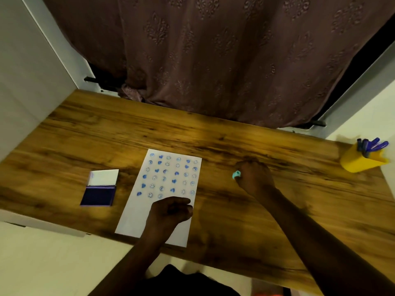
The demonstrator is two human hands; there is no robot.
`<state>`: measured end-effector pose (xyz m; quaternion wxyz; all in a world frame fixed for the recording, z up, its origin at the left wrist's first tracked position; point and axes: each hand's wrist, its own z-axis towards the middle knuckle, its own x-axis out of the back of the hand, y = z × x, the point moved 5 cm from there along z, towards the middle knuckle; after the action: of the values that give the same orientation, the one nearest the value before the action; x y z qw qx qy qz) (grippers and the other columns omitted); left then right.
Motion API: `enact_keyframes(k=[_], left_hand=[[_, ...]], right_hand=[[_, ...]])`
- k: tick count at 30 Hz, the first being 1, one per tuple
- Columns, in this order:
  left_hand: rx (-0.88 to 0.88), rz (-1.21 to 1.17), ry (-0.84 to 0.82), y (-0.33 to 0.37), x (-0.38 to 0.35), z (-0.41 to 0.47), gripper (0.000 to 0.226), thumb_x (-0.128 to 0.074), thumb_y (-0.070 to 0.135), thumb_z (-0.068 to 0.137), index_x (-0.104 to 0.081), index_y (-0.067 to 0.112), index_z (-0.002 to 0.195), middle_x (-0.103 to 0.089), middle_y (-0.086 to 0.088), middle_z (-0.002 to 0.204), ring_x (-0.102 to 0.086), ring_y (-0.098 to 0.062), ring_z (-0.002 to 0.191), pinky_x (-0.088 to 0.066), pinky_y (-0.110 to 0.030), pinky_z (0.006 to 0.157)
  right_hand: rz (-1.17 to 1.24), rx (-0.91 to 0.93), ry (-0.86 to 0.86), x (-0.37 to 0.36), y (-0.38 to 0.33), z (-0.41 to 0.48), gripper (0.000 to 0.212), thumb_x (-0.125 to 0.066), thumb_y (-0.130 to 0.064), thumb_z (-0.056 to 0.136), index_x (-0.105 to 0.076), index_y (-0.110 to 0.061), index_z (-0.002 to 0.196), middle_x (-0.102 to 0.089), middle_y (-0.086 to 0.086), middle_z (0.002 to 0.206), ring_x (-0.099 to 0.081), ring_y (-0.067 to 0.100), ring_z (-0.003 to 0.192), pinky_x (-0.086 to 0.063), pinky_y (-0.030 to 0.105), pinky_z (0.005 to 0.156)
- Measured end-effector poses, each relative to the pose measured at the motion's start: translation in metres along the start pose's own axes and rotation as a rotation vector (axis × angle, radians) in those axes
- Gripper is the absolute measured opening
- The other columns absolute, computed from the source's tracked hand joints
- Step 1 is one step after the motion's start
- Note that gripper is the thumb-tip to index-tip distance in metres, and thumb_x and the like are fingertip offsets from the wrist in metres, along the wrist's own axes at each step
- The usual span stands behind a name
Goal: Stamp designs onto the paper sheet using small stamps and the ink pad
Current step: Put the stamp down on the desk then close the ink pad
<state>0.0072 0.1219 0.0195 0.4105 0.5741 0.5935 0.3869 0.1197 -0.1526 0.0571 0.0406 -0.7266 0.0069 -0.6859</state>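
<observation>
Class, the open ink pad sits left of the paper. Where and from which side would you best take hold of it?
Probably grip the ink pad by its base's two short side edges, coming from above and nearer the front, since the white lid stands open at the far edge and the inked face is exposed.

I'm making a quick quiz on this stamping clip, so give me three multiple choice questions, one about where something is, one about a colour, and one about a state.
1. Where is the ink pad relative to the paper sheet?
A. To its left
B. On top of it
C. To its right

2. What colour is the pen holder?
A. Red
B. Yellow
C. Green

3. What state is the ink pad's lid in?
A. Shut
B. Missing
C. Open

Answers:
1. A, the pad lies on the table left of the sheet.
2. B, the cup holding blue pens is yellow.
3. C, the white lid is flipped back and the dark ink surface shows.
</observation>
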Motion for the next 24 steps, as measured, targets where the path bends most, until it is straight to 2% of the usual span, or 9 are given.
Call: enact_keyframes(k=[3,7,9,11,16,19,20,22,24], left_hand=[[-0.021,0.028,0.025,0.005,0.008,0.0,0.046,-0.087,0.019,0.064,-0.073,0.017,0.108,-0.081,-0.009,0.105,-0.078,-0.028,0.102,-0.057,-0.059,0.099],[-0.058,0.027,0.076,0.013,0.031,0.005,0.037,-0.087,0.023,0.062,-0.076,0.033,0.096,-0.08,-0.012,0.108,-0.075,-0.033,0.107,-0.057,-0.061,0.097],[-0.063,0.015,0.097,0.012,0.047,0.009,0.035,-0.086,0.018,0.067,-0.074,0.028,0.098,-0.078,-0.015,0.111,-0.073,-0.036,0.11,-0.056,-0.062,0.097],[-0.051,0.024,0.113,0.01,0.063,0.013,0.031,-0.086,0.005,0.076,-0.074,0.022,0.099,-0.077,-0.015,0.11,-0.073,-0.038,0.11,-0.056,-0.061,0.097],[-0.059,0.108,0.169,0.016,0.106,0.017,0.023,-0.081,-0.001,0.081,-0.077,0.015,0.098,-0.08,-0.012,0.102,-0.076,-0.031,0.1,-0.062,-0.046,0.09],[-0.13,0.173,0.219,0.024,0.137,0.014,0.022,-0.084,0.0,0.08,-0.076,0.017,0.091,-0.082,0.008,0.085,-0.078,-0.013,0.089,-0.061,-0.017,0.071],[-0.15,0.199,0.235,0.027,0.146,0.013,0.024,-0.084,0.0,0.079,-0.074,0.021,0.086,-0.081,0.013,0.08,-0.078,-0.009,0.086,-0.059,-0.013,0.067],[-0.176,0.261,0.277,0.031,0.171,0.014,0.03,-0.082,0.0,0.081,-0.071,0.028,0.081,-0.078,0.009,0.076,-0.076,-0.011,0.079,-0.061,-0.024,0.073],[-0.187,0.31,0.29,0.032,0.198,0.017,0.027,-0.08,0.003,0.085,-0.074,0.029,0.08,-0.078,0.004,0.076,-0.076,-0.018,0.078,-0.062,-0.037,0.076]], right_hand=[[0.028,-0.018,0.027,0.009,-0.007,-0.001,0.041,-0.071,-0.048,0.082,-0.069,-0.029,0.119,-0.072,0.0,0.114,-0.066,0.022,0.109,-0.055,0.036,0.087],[0.145,-0.015,0.077,0.023,-0.035,-0.006,0.038,-0.064,-0.05,0.088,-0.069,-0.028,0.119,-0.074,-0.001,0.109,-0.07,0.02,0.098,-0.059,0.034,0.081],[0.216,0.021,0.123,0.028,-0.058,-0.01,0.033,-0.065,-0.046,0.091,-0.07,-0.03,0.12,-0.076,-0.005,0.108,-0.072,0.017,0.092,-0.057,0.03,0.08],[0.286,0.039,0.125,0.028,-0.08,-0.012,0.032,-0.065,-0.042,0.092,-0.07,-0.028,0.121,-0.076,-0.005,0.113,-0.072,0.016,0.094,-0.055,0.028,0.081],[0.524,0.061,0.044,0.018,-0.138,-0.012,0.029,-0.067,-0.033,0.094,-0.075,-0.019,0.118,-0.077,-0.001,0.115,-0.072,0.014,0.098,-0.058,0.029,0.088],[0.673,0.038,-0.003,0.008,-0.172,-0.009,0.019,-0.072,-0.027,0.092,-0.079,-0.018,0.106,-0.079,-0.002,0.108,-0.073,0.011,0.094,-0.059,0.028,0.09],[0.699,0.03,-0.021,0.004,-0.181,-0.008,0.015,-0.073,-0.027,0.092,-0.08,-0.018,0.102,-0.079,-0.003,0.105,-0.072,0.008,0.092,-0.058,0.024,0.088],[0.724,0.027,-0.059,-0.005,-0.202,-0.003,0.014,-0.073,-0.029,0.091,-0.081,-0.019,0.098,-0.08,-0.005,0.102,-0.071,0.005,0.09,-0.055,0.018,0.085],[0.742,0.013,-0.097,-0.015,-0.222,0.0,0.016,-0.074,-0.031,0.09,-0.081,-0.019,0.097,-0.08,-0.004,0.103,-0.072,0.007,0.091,-0.055,0.021,0.087]])
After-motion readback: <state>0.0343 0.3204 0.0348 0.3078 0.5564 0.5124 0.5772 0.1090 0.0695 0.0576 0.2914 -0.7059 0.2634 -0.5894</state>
